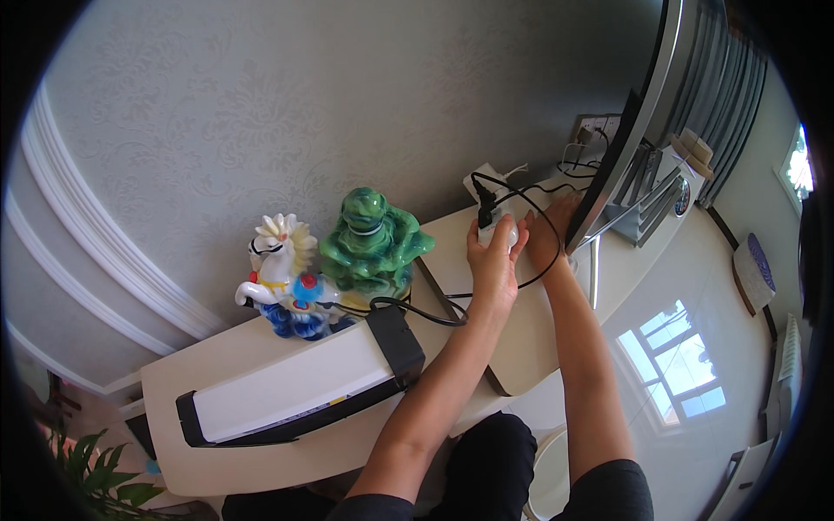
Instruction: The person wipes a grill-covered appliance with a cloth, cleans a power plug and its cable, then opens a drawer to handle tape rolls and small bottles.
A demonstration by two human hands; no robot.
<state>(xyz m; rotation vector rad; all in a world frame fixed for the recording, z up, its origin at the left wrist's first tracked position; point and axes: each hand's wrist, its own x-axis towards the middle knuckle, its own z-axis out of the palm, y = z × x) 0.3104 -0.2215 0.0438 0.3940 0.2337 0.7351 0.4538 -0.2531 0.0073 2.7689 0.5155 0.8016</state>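
Observation:
A white power strip (488, 234) with a black plug (486, 213) in it is gripped by my left hand (493, 260), above the cabinet top. My right hand (550, 225) reaches behind the lower edge of the television (625, 150); its fingers are partly hidden, and I cannot tell whether it holds anything. A black power cord (559, 244) loops between the plug and my right wrist. Just beyond my left hand, a white box or adapter (481, 182) lies near the wall. Wall sockets (596, 127) with plugs and cords show behind the television.
A long white and black device (296, 384) lies on the cabinet (228, 472) at left. Behind it stand a ceramic horse figurine (280, 280) and a green ceramic ornament (371, 247). A grey rack (642, 202) stands right of the television; a white bin (548, 475) is near my knee.

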